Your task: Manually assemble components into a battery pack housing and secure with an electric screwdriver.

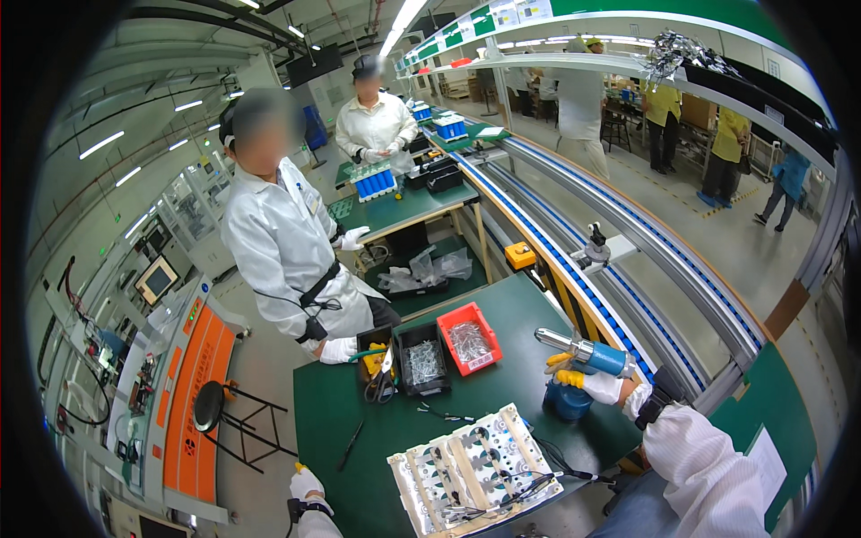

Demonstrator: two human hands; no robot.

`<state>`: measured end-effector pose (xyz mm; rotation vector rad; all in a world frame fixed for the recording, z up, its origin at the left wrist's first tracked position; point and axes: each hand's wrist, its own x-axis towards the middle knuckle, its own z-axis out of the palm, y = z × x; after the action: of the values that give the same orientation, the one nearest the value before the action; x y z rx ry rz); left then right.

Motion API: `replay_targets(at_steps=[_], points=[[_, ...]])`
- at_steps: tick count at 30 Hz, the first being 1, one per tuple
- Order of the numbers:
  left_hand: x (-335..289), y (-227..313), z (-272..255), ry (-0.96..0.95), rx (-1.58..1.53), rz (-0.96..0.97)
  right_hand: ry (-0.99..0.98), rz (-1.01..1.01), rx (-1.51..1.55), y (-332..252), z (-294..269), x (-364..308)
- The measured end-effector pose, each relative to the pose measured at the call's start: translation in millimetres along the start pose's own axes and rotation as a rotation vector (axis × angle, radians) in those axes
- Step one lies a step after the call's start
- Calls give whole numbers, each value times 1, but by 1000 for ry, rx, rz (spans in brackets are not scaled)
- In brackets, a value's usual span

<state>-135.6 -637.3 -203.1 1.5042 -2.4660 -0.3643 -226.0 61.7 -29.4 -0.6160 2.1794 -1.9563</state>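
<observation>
My right hand [592, 384], in a white glove with yellow fingertips, is closed around a blue and silver rivet gun [603, 357]. The tool stands upright on its round blue base [568, 401] at the right of the green table, its silver nose pointing left. At the table's left edge is my left hand [307, 484], gloved the same way, with its fingers forward and nothing visible in them. Between my hands lies a flat white-and-silver assembly [466, 475] with beige bars and black cables. A thin black pen-like tool [351, 446] lies nearer my left hand.
Beyond the assembly stand a red bin [485, 361] and a black bin [424, 383] of small silver pieces. Scissors [384, 378] lie in another black bin. A co-worker [282, 242] stands at the far left, one hand by that bin. A roller conveyor [619, 309] runs along the right.
</observation>
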Motion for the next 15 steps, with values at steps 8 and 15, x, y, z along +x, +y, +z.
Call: replay_targets(at_steps=[8,15], points=[[0,-3,4,7,-5,-12,0,33,23,-10,2,0],[1,-5,2,-10,19,7,-6,-6,78,-1,3,2]])
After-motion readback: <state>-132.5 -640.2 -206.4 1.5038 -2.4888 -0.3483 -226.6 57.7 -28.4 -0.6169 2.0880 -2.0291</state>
